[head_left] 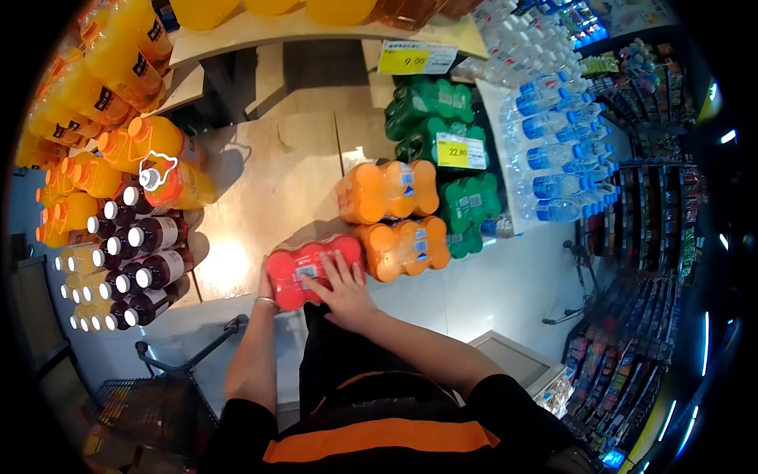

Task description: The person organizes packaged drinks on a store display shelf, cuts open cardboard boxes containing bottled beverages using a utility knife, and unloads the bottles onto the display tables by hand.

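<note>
A red shrink-wrapped pack of drink cans (286, 278) sits at the front edge of the wooden display shelf (272, 170). My left hand (265, 286) grips its left side, the fingers mostly hidden behind it. Across the top and right side lies my right hand (347, 292), fingers draped over the wrap and thumb near a printed barcode label. The pack is held between both hands. Close on its right are two orange packs of cans, the nearer orange pack (403, 249) and the farther orange pack (388, 192).
Green packs (467, 201) stand right of the orange ones, beside blue-capped water bottles (553, 146). Dark bottles with white caps (162, 268) and orange juice jugs (178, 182) line the left. A shopping cart (154, 411) is at lower left. Price tags (417, 58) hang above.
</note>
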Available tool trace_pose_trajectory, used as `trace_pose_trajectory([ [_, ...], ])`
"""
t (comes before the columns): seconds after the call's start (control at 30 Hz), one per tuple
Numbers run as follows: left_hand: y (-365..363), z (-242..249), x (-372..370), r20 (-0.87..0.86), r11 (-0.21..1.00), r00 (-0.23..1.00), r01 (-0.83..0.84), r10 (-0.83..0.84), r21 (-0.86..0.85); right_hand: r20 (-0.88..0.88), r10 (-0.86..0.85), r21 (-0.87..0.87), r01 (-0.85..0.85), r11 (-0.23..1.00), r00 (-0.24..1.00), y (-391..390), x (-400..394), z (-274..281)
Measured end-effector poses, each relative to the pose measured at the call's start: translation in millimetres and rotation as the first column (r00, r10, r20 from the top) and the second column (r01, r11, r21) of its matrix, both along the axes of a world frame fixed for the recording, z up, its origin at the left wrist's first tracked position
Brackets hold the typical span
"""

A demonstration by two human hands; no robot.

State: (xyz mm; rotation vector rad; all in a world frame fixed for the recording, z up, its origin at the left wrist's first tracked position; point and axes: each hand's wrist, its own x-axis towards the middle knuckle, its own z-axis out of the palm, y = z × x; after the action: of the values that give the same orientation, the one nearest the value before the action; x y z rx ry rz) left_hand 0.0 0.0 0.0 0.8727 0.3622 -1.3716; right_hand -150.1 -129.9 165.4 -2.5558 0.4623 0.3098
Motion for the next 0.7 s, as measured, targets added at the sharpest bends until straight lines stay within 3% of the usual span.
trace_pose_trajectory([
  [0.07,2,35,-15,-0.081,0.988,0.996,-0.014,0.027,0.156,0.125,-0.080,-0.020,0.083,0.996,0.989,11,-10,10],
  [0.1,-39,-1,-8,-0.107,0.995,0.994,-0.004,0.015,0.099,0.105,-0.080,-0.080,0.088,0.993,0.991,-22,-4,-21],
  [0.17,-28,11,-1,-0.266,0.998,0.963,0.056,-0.049,0.020,0.107,-0.053,-0.076,0.061,0.995,0.993,-16,-2,-23],
  [0.23,-22,7,2,-0.285,0.996,0.955,0.079,-0.084,-0.027,0.130,-0.050,-0.115,0.065,0.991,0.990,-18,-5,-13],
  [0.3,-24,5,7,-0.148,0.994,0.986,0.083,-0.070,0.077,0.180,-0.087,0.179,0.054,0.982,0.980,-27,-14,-2],
  [0.33,-19,1,11,-0.141,0.990,0.988,0.077,-0.060,0.116,0.220,-0.114,0.194,0.071,0.978,0.969,-36,-27,10],
  [0.37,-7,-25,20,-0.044,0.985,0.997,0.068,-0.062,0.158,0.180,-0.213,0.237,0.168,0.957,0.960,-46,-44,19],
  [0.4,21,-96,36,0.051,0.977,0.996,0.057,-0.069,0.205,0.140,-0.307,0.277,0.260,0.925,0.941,-58,-65,30],
  [0.43,-5,-28,28,0.445,0.726,0.893,-0.266,-0.062,0.634,0.125,-0.423,0.215,0.392,0.895,0.898,-68,-101,22],
  [0.47,-14,6,35,0.571,0.765,0.815,-0.427,0.095,0.482,0.205,-0.507,0.182,0.476,0.860,0.837,-85,-129,23],
  [0.5,-32,55,35,0.705,0.777,0.694,-0.522,0.147,0.352,0.202,-0.626,0.171,0.603,0.779,0.753,-104,-160,19],
  [0.57,-65,114,11,0.694,0.899,0.691,-0.411,0.201,0.149,0.173,-0.776,0.032,0.784,0.620,0.607,-146,-225,11],
  [0.63,-109,149,-33,0.488,0.984,0.864,-0.045,0.124,-0.171,0.217,-0.829,0.002,0.849,0.528,0.516,-195,-255,6],
  [0.7,-160,192,-92,0.341,0.973,0.912,0.222,-0.229,0.058,0.224,-0.842,0.045,0.857,0.513,0.492,-249,-266,-4],
])
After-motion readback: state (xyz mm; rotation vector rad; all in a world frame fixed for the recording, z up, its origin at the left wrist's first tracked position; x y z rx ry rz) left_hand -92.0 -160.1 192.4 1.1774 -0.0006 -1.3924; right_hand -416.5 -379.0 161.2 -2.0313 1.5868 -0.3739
